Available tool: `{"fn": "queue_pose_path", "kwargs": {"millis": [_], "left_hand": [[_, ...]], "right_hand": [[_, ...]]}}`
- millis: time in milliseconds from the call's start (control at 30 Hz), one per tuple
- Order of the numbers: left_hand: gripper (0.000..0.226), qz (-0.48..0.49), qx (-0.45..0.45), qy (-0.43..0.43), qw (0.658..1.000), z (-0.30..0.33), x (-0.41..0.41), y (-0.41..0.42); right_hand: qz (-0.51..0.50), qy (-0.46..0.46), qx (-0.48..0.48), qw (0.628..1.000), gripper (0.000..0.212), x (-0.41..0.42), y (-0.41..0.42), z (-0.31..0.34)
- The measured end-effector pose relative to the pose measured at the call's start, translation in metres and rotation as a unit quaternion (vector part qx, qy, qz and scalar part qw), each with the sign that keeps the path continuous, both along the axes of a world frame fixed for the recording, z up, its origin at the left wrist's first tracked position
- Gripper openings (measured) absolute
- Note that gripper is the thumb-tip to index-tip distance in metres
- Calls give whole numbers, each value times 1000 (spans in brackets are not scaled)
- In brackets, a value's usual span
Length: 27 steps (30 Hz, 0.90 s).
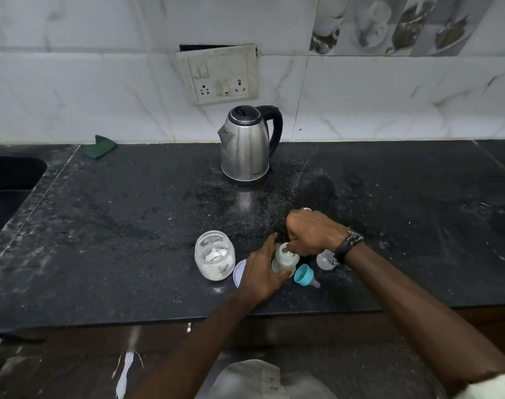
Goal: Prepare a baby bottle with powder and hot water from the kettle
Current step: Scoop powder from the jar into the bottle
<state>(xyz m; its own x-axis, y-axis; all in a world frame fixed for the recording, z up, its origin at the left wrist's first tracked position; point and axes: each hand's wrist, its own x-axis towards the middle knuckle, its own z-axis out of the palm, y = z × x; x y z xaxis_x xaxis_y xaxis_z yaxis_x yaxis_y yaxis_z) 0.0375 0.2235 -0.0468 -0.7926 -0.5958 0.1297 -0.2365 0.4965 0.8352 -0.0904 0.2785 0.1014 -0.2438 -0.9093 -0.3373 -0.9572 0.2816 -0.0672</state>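
Now the left hand [259, 272] wrapped around the baby bottle [284, 259], steadying it upright on the table [130, 226] beside the powder jar [214, 254]. Above its open mouth the right hand [311, 234] was curled, fingers pinched on something too small to tell. Behind stood the kettle [247, 146], its small lettering unreadable.

Occlusions, head view
Right hand [311, 236] fingers curl over the bottle [285, 259] mouth, so whatever they pinch is hidden; clear cap [326, 259] half behind that wrist; lid [239, 273] partly under the left hand [261, 272]; kettle [245, 145] label unreadable.
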Motion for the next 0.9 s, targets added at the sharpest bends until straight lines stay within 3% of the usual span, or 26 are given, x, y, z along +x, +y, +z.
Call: {"fn": "queue_pose_path", "kwargs": {"millis": [67,167,333,500,633,733,900], "left_hand": [[90,3,-9,-2,1000,-1,0,-1],[89,2,-18,-6,1000,-3,-2,-2],[86,-10,-20,-3,1000,-4,-3,-5],[80,-9,-15,5,1000,-3,-3,-5],[75,-10,-11,2,1000,-3,-2,-6],[83,-7,-7,-1,1000,-6,-3,-6],[79,-2,-8,-1,1000,-6,-3,-6]], "right_hand": [[-13,-21,6,1000,32,0,-1,-2],[5,52,-9,999,27,5,-1,-2],[16,68,-16,997,25,13,-5,-2],[18,34,-23,999,38,17,-7,4],[4,-4,-13,1000,35,16,-7,4],[16,63,-27,998,28,18,-4,4],[12,50,-34,998,29,20,-5,5]]}}
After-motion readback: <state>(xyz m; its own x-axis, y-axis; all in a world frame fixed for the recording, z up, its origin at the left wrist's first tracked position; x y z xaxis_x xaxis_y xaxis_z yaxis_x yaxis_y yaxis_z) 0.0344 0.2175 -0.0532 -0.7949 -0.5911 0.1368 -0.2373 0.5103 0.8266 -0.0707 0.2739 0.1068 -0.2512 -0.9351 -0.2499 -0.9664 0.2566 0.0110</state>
